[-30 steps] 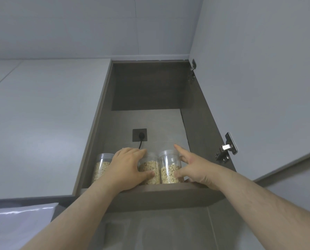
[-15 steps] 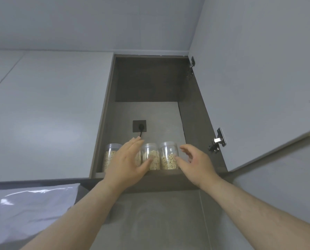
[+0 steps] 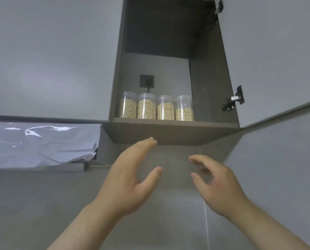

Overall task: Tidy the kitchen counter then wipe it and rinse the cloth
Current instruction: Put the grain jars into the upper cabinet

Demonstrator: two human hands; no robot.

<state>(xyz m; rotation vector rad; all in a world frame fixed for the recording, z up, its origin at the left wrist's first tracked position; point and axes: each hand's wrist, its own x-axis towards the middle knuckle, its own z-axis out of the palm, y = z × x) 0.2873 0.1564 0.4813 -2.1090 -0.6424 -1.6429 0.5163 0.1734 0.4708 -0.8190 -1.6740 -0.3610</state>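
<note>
Pulled back and down since half a second ago: left hand [image 3: 127, 179] and right hand [image 3: 217, 186], no longer at the jars [image 3: 146, 106], now below the bottom edge of the cabinet [image 3: 208, 78].

Left hand spread wide, fingers straight and close together, thumb out to the side, holding nothing. Right hand loosely curved, fingers relaxed, thumb apart, also holding nothing. Palms turned toward each other with a clear gap between, in front of the tiled wall [image 3: 42, 204].

Four jars, clear, with pale grain-like contents filling the lower part. Standing upright in one row along the front edge of the shelf [image 3: 204, 123], side by side and close together, from the left corner most of the way across, short of the right corner. Well above both hands and apart from them; nearest the left hand's fingertips, which reach up to the cabinet's underside.

One dark socket [image 3: 146, 81] on the back wall with one cable plugged in, running down behind the second jar from the left. Two metal hinges [image 3: 233, 101] on the right edge, carrying one open door [image 3: 268, 51]. One crumpled white plastic sheet [image 3: 42, 143] to the left, below the neighbouring closed cabinet front.
</note>
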